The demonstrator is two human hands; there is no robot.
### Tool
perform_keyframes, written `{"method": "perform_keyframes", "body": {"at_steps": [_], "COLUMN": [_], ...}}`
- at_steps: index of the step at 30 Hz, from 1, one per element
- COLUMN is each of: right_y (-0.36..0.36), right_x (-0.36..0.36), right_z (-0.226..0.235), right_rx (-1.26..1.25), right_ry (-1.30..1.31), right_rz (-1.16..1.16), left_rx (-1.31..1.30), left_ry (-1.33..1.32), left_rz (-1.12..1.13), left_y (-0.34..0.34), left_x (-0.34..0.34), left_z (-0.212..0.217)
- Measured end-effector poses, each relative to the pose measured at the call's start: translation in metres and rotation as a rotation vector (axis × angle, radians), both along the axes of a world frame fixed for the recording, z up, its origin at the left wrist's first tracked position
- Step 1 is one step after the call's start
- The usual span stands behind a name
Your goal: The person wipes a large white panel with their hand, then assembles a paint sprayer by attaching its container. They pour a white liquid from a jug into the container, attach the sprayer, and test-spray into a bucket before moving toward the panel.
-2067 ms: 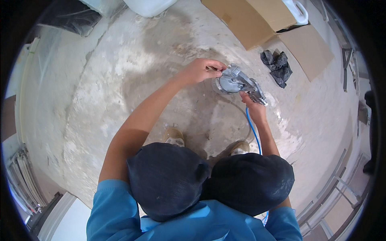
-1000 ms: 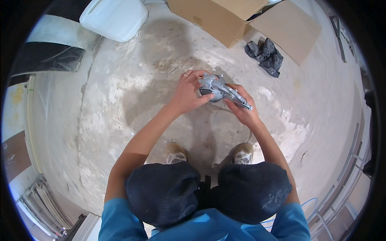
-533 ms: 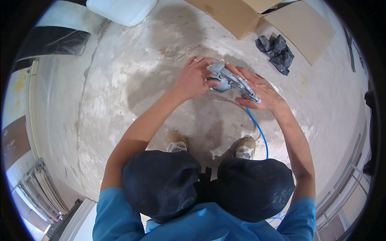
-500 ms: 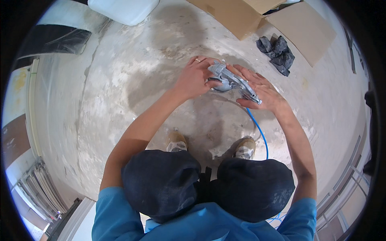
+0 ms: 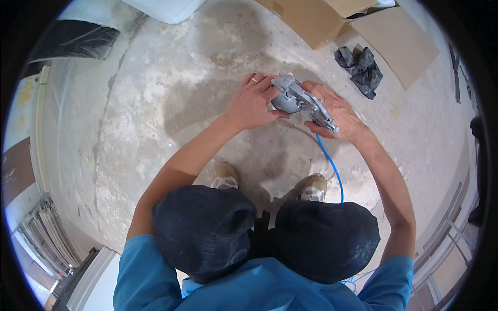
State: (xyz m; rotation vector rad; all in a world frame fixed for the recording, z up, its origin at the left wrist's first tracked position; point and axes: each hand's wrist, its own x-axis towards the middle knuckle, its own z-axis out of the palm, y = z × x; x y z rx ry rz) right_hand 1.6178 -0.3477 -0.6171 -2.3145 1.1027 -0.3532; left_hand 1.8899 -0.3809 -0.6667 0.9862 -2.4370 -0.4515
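Note:
Out in front of my knees, a silvery-grey metal spray gun (image 5: 313, 105) is held in both hands above the floor. My left hand (image 5: 250, 105) is closed around the rounded grey cup (image 5: 286, 103) at its left side, thumb on the near side. At the handle end, my right hand (image 5: 338, 115) wraps the gun, its thumb toward me and its fingers mostly behind the metal. A blue air hose (image 5: 332, 161) runs down from beneath the right hand toward my right knee. Fingertips of both hands are partly hidden by the gun.
A crumpled black cloth or bag (image 5: 362, 71) lies on the stained concrete floor (image 5: 150, 98), beside an open cardboard box (image 5: 311, 26). A white container (image 5: 168, 8) stands at the far left. Metal frames (image 5: 451, 228) line the right side; stacked panels (image 5: 49, 233) stand at left.
The gun has turned slightly in my hands, showing more of its cup. My left hand has shifted its grip a little around the cup; the right hand stays at the handle.

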Motion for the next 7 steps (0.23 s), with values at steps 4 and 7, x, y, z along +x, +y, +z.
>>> {"method": "perform_keyframes", "body": {"at_steps": [4, 7], "right_y": [0.009, 0.014], "right_x": [0.002, 0.003], "right_z": [-0.013, -0.027], "right_rx": [0.078, 0.049], "right_ry": [-0.096, -0.199], "right_rz": [-0.103, -0.164], "left_rx": [-0.035, -0.015], "left_ry": [0.005, -0.017], "left_rz": [0.039, 0.036], "left_y": [0.004, 0.003], "left_x": [-0.002, -0.002], "left_z": [0.001, 0.0]}}
